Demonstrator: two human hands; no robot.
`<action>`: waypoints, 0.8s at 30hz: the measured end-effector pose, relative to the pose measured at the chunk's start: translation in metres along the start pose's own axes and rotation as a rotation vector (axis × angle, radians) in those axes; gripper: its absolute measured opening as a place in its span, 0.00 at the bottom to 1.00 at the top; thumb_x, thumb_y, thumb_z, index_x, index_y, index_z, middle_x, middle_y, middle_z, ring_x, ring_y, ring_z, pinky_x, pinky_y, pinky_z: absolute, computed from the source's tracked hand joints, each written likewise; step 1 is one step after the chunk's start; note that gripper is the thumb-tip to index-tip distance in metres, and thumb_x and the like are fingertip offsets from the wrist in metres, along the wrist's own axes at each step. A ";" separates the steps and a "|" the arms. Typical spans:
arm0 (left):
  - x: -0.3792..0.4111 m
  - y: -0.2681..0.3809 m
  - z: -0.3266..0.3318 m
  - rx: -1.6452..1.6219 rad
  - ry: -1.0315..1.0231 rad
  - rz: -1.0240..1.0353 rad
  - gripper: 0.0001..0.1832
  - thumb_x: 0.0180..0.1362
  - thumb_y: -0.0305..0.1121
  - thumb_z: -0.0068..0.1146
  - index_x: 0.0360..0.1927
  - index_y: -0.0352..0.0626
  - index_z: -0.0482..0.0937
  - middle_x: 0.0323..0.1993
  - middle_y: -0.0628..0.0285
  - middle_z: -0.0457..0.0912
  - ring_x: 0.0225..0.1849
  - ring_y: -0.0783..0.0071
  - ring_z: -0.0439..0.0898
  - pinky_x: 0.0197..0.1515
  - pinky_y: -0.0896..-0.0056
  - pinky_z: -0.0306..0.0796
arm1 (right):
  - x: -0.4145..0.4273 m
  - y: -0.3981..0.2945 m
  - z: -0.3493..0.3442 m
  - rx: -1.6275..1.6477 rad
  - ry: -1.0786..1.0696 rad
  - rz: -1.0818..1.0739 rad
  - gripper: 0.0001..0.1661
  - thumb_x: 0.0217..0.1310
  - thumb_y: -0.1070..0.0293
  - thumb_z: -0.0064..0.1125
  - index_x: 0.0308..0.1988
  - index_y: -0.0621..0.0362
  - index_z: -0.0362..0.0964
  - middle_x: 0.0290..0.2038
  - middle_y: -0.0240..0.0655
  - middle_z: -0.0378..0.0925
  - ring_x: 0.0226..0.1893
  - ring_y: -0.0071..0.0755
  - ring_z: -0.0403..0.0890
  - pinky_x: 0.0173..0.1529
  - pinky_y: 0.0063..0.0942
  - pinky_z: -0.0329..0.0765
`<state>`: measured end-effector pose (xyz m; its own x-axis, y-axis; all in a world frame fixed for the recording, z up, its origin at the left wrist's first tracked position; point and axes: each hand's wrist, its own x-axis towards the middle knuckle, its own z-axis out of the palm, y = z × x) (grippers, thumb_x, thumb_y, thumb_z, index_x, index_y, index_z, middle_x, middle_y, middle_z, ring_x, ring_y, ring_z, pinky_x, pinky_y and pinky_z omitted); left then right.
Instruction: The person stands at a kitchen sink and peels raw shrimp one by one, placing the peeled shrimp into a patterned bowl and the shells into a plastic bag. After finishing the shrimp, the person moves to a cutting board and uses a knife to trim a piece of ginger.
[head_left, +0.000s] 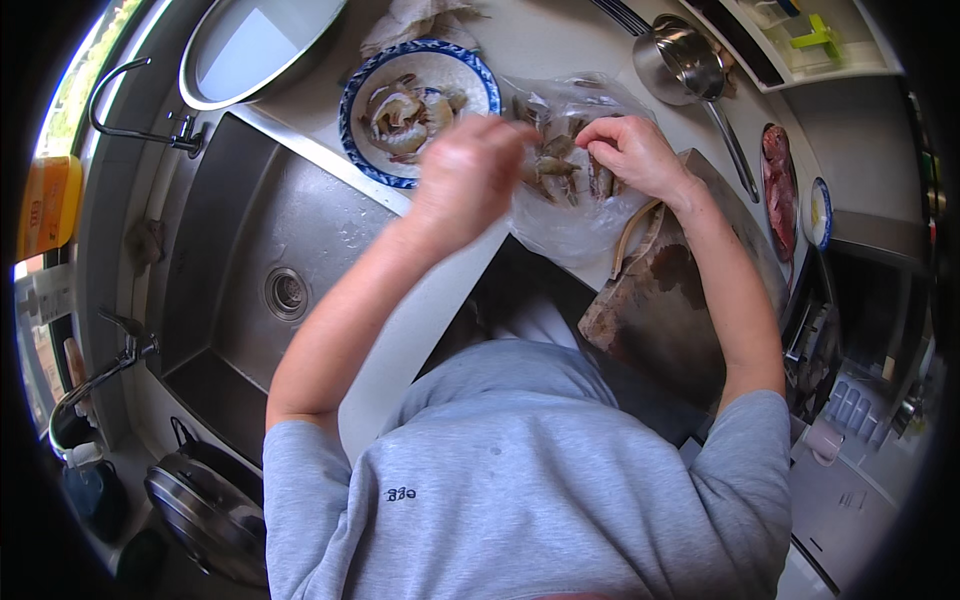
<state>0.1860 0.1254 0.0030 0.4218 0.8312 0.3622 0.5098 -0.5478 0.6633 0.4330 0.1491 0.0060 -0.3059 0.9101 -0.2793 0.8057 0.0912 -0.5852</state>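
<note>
Several raw shrimp (555, 166) lie on a clear plastic bag (559, 225) on the counter. My right hand (634, 150) is over the bag's right part, thumb and forefinger close together near the shrimp; whether they pinch anything is unclear. My left hand (472, 169), blurred by motion, is between the bag and a blue-rimmed bowl (367, 166), its fingers bent towards the bag; its grip cannot be made out. Inside the bowl are several shrimp (405, 120), some of them pale and seemingly peeled. The left hand covers the bowl's lower right edge.
A steel sink (330, 202) lies at left, a large basin (187, 75) beyond it. A saucepan (660, 71) stands at the back right. A thick chopping board (652, 300) juts over the counter edge, with a red fish on a dish (780, 187) farther right.
</note>
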 end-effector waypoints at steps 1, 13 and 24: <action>0.001 0.013 0.018 -0.047 -0.113 0.039 0.14 0.51 0.23 0.58 0.43 0.40 0.82 0.36 0.57 0.80 0.38 0.59 0.80 0.40 0.61 0.76 | 0.000 0.005 -0.003 -0.074 -0.012 -0.008 0.11 0.56 0.72 0.55 0.40 0.60 0.79 0.29 0.37 0.82 0.31 0.27 0.81 0.37 0.26 0.75; -0.032 0.056 0.093 0.037 -0.489 0.160 0.22 0.42 0.24 0.56 0.45 0.46 0.82 0.43 0.69 0.81 0.48 0.68 0.73 0.52 0.63 0.61 | -0.037 0.021 0.001 -0.605 -0.130 -0.059 0.14 0.47 0.72 0.61 0.39 0.53 0.75 0.29 0.42 0.81 0.37 0.47 0.82 0.41 0.43 0.76; -0.040 0.060 0.102 0.043 -0.400 0.102 0.21 0.41 0.25 0.57 0.44 0.46 0.82 0.41 0.68 0.81 0.49 0.68 0.73 0.54 0.63 0.61 | -0.033 0.034 -0.003 -0.624 -0.134 -0.128 0.16 0.44 0.71 0.62 0.38 0.55 0.77 0.29 0.45 0.80 0.35 0.46 0.82 0.41 0.41 0.77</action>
<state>0.2760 0.0494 -0.0382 0.7254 0.6747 0.1364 0.4774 -0.6359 0.6064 0.4719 0.1235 -0.0025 -0.4469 0.8218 -0.3533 0.8897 0.4497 -0.0794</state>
